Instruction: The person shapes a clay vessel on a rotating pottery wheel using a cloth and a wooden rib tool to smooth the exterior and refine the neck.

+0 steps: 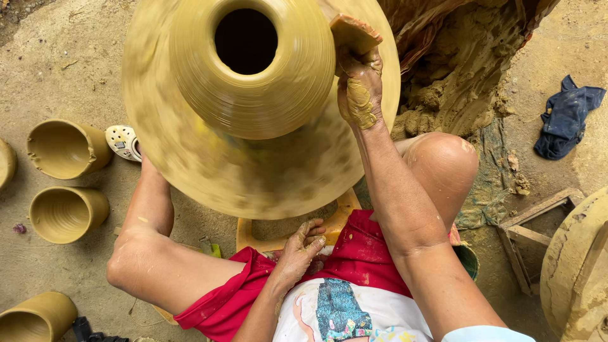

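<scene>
Head cam, looking straight down at a potter's wheel.

Clay pot (253, 82) sits at frame 12 o'clock, centred on the spinning wheel disc (266, 171). Pot is wide-shouldered w/ a dark round mouth, surface streaked w/ turning rings. Disc is motion-blurred, mud-coloured.

Right hand (358, 88): at pot's 3 o'clock, fingers curled tight round a flat clay-coated scraper tool (353, 33), tool edge pressed against the pot shoulder. Hand caked in wet clay; forearm runs down to 5 o'clock.

Left hand (303, 248): at 6 o'clock below the disc rim, resting on the lap by the red shorts (361, 253). Fingers loosely half-bent, nothing gripped as far as visible. Clay-smeared too. Not touching pot or disc.

Knees spread either side of the wheel, left knee approx 8 o'clock, right knee approx 3 o'clock.

Around:
- two finished clay cups (66, 180) at 9 o'clock, open ends facing cam, just beside each other; a third cup (35, 316) at 7 o'clock, partly cut off by frame.
- white sandal (123, 142) just beside the disc's 9 o'clock edge, partly under it.
- heap of raw clay (456, 82) at 2 o'clock, near the right hand.
- blue rag (567, 117) on the ground at 3 o'clock, well apart from the wheel.
- wooden frame (535, 234) at 4 o'clock, clay-covered round object (579, 272) beside it at frame edge.
</scene>
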